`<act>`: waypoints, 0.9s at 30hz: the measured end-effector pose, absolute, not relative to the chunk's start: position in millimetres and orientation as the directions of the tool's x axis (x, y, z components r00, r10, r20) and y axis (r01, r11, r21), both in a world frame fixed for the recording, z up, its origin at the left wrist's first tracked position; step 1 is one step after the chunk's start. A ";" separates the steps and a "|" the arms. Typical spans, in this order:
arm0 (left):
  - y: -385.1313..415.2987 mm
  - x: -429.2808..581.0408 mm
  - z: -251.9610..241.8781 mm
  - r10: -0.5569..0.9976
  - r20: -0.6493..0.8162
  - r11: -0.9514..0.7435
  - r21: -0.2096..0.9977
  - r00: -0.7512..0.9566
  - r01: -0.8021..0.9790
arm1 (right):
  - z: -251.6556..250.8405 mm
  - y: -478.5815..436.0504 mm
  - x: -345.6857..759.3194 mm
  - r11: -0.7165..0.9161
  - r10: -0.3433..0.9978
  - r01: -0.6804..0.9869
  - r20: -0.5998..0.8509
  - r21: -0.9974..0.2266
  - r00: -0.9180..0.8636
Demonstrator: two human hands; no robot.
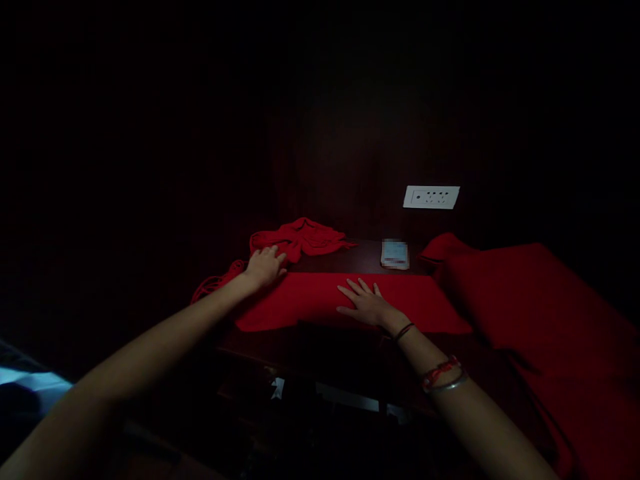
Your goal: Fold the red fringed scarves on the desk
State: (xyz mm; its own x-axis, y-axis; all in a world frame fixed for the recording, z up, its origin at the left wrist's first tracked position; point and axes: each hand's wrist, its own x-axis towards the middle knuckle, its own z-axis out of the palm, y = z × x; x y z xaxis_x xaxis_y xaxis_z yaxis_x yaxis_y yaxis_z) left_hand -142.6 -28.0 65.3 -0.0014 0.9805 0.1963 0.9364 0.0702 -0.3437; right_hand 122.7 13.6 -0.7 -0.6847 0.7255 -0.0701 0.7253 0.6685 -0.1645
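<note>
While against wide left hand (265, 267), wide right hand (367, 304), red cloth (310, 297), long axis sideways.

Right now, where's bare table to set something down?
Bare tabletop shows between the crumpled red cloth and the phone. Crowded: the middle, with the flat red cloth; left, red cords; right, the large red cloth. Nearer in, it's too dark to judge.

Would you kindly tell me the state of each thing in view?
Flat red cloth: spread out
Crumpled red cloth: bunched up
Red cords: loosely looped
Large red cloth: draped
Phone: lying flat, screen seemingly lit
Wall socket: nothing plugged in
Left hand: open
Right hand: open, spread
</note>
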 end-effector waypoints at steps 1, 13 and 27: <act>-35.2 -136.8 54.6 0.981 0.179 -0.022 -0.281 0.075 0.959 | -0.6 14.3 122.9 0.656 0.733 0.737 -0.094 -0.163 -0.674; -93.6 -192.7 41.8 0.968 -0.049 -0.247 -0.361 0.246 0.899 | 5.7 33.9 148.3 0.516 0.818 0.848 -0.225 -0.121 -0.530; -113.5 -155.7 26.9 0.935 0.104 -0.301 -0.275 0.340 0.913 | 17.4 5.9 138.0 0.757 0.632 0.615 0.010 -0.222 -0.775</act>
State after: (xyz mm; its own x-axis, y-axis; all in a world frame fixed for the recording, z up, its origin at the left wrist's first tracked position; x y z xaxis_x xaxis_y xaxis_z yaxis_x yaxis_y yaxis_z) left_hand -155.7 -113.5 26.9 0.3396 0.9348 0.1036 0.9132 -0.3013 -0.2745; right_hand 138.0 5.9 17.4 -0.7749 0.6320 0.0097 0.6147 0.7570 -0.2215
